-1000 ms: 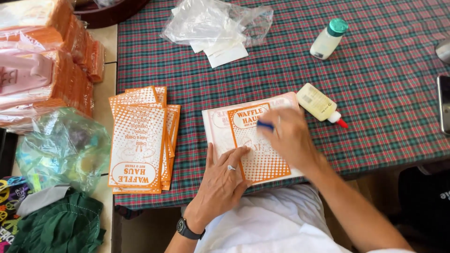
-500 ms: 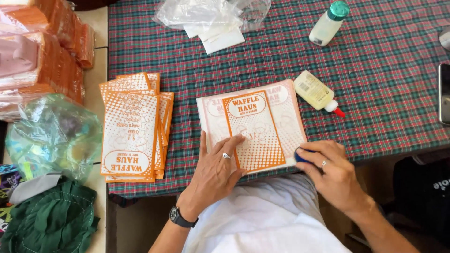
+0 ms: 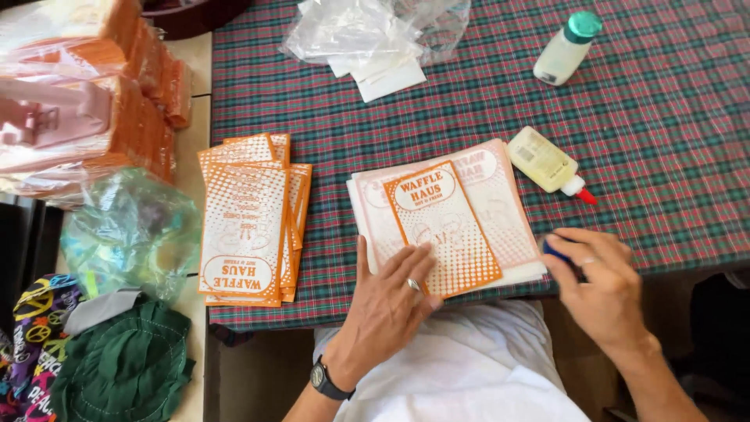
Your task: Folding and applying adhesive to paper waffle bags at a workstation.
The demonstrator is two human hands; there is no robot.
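Currently head view: left hand (image 3: 388, 301) pressed flat, fingers spread, on orange-and-white dotted paper bag (image 3: 442, 227) topping pale stack (image 3: 500, 205) at the plaid table's near edge. Right hand (image 3: 601, 285) pinches small blue object (image 3: 556, 250) beside the stack. Finished orange bag pile (image 3: 250, 219) lies left; yellowish glue bottle (image 3: 547, 162) just right.

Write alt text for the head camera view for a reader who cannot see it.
A person's left hand presses flat on an orange printed paper bag atop a pale stack on a plaid tablecloth, while the right hand holds a small blue object at the table edge. A finished pile of orange bags lies left, two glue bottles beyond.
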